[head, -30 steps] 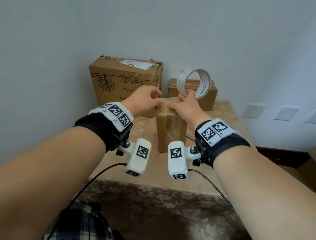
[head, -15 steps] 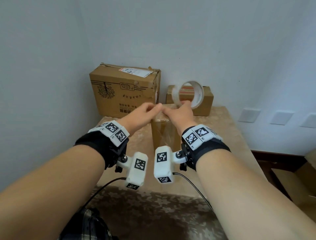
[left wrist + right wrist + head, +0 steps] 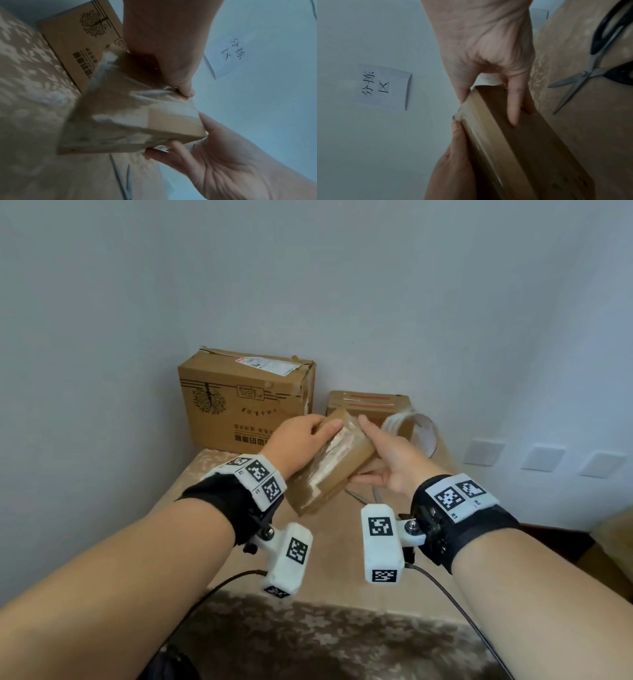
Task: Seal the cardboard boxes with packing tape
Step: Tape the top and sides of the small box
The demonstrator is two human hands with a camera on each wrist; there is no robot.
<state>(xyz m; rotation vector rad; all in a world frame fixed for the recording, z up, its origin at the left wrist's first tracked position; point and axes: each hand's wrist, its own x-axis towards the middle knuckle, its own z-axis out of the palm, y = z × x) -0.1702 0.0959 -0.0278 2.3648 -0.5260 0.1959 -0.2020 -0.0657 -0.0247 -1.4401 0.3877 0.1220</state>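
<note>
A small cardboard box (image 3: pixel 339 460), with clear tape wrapped along it, is held tilted in the air above the table. My left hand (image 3: pixel 303 436) grips its upper left end, with the thumb on one edge in the left wrist view. My right hand (image 3: pixel 376 450) holds the right side, thumb on the top edge and fingers underneath. The right wrist view shows the box (image 3: pixel 513 148) with that index finger lying along its brown side. The tape roll (image 3: pixel 419 429) stands on the table behind my right hand, with neither hand on it.
A large printed carton (image 3: pixel 246 402) stands at the back left against the wall, and a lower box (image 3: pixel 370 402) is beside it. Scissors (image 3: pixel 583 75) lie open on the patterned tablecloth (image 3: pixel 325 553) under the held box. A handwritten note (image 3: pixel 383 86) hangs on the wall.
The box stood upright on the table with my right hand holding the tape roll at its top. Now the roll rests on the table and both hands have lifted and tilted the box.
</note>
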